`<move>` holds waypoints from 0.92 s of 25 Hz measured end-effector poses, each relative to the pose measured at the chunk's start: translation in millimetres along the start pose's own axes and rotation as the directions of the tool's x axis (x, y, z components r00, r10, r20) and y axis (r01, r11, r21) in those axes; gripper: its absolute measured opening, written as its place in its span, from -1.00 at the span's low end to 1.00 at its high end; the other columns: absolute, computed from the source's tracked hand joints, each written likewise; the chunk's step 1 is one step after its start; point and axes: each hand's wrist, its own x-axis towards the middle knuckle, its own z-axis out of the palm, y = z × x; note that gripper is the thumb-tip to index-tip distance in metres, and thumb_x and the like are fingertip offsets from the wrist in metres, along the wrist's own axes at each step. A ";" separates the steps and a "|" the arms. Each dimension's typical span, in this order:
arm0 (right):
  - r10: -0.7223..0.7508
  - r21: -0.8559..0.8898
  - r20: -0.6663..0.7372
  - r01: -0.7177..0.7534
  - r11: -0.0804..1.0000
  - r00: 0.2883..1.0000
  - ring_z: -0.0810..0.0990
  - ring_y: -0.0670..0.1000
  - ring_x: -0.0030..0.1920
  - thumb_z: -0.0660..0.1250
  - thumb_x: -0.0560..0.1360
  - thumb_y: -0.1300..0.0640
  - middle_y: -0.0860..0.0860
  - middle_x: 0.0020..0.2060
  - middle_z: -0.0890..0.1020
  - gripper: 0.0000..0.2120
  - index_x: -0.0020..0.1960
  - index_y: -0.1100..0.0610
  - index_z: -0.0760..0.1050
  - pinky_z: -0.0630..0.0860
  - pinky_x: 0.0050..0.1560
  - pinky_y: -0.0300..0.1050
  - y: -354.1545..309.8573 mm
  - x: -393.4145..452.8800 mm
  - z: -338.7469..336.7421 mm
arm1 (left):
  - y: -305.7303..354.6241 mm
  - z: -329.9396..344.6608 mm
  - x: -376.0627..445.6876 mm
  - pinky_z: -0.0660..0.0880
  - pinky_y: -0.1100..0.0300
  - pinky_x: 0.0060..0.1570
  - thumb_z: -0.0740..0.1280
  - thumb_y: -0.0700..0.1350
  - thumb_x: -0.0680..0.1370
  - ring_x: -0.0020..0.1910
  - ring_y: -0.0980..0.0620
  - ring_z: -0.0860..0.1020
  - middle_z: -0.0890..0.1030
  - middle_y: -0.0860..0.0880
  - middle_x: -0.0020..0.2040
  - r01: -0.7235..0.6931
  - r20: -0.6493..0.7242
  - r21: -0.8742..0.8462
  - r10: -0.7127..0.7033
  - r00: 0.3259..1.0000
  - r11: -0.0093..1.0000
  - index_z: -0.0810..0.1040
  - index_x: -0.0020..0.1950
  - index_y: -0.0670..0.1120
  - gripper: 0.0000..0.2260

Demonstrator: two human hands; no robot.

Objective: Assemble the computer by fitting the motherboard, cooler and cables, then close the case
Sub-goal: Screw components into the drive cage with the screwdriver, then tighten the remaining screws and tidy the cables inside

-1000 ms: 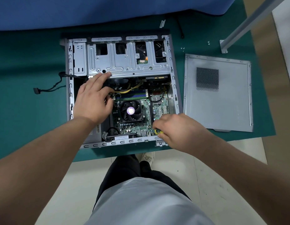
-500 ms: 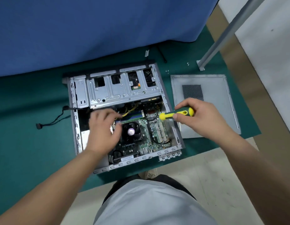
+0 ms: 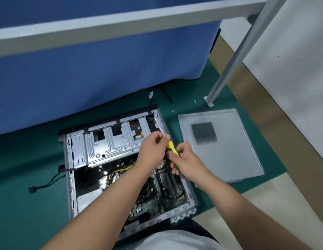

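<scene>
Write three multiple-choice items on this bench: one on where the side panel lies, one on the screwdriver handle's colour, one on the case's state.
1. Where does the side panel lie?
A. On the green mat, right of the computer case
B. Mounted on the case
C. On the floor

2. The screwdriver handle is mainly:
A. Red
B. Yellow
C. Blue

3. The case is:
A. Closed
B. Open, motherboard showing
C. Standing upright

Answers: 1 A, the panel lies flat beside the case. 2 B, yellow shows between the left hand and right hand. 3 B, the board and cables are exposed.

A blue cloth (image 3: pixel 103 73) hangs beyond the grip. A grey metal frame post (image 3: pixel 234 56) stands to its far right on the green mat (image 3: pixel 21 159).
</scene>
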 end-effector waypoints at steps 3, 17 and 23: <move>0.039 -0.031 -0.026 -0.040 0.999 0.999 0.49 0.00 -0.50 0.40 0.54 -0.07 0.00 -0.46 0.52 -0.73 -0.05 0.11 0.43 0.39 -0.48 -0.17 -12.3 40.1 -27.0 | 14.4 9.8 39.0 0.39 0.28 -0.27 0.36 0.05 0.64 -0.29 0.12 0.51 0.58 0.05 -0.29 -0.097 0.051 0.186 0.089 0.995 0.978 0.58 -0.15 -0.11 -0.73; -0.059 -0.413 -0.290 -0.070 0.908 0.955 0.56 0.14 -0.23 0.39 0.52 -0.03 0.02 -0.37 0.58 -0.79 -0.12 0.11 0.63 0.37 -0.30 -0.14 -10.2 276.3 -117.3 | -50.8 -45.7 132.7 -0.02 -0.06 0.59 -0.01 0.21 0.70 0.64 0.00 0.11 0.23 0.08 0.64 -0.025 -0.133 0.928 0.393 0.910 0.371 0.19 0.63 0.20 -0.52; -0.141 -0.553 -0.176 0.021 0.833 0.974 0.63 0.08 -0.13 0.38 0.50 -0.05 0.01 -0.17 0.69 -0.83 -0.03 0.01 0.68 0.50 -0.15 -0.11 -2.5 322.7 -101.4 | -63.3 -46.5 137.3 0.04 -0.08 0.57 0.05 0.18 0.69 0.61 -0.01 0.20 0.32 0.06 0.59 -0.029 -0.144 0.939 0.469 0.871 0.343 0.25 0.60 0.18 -0.54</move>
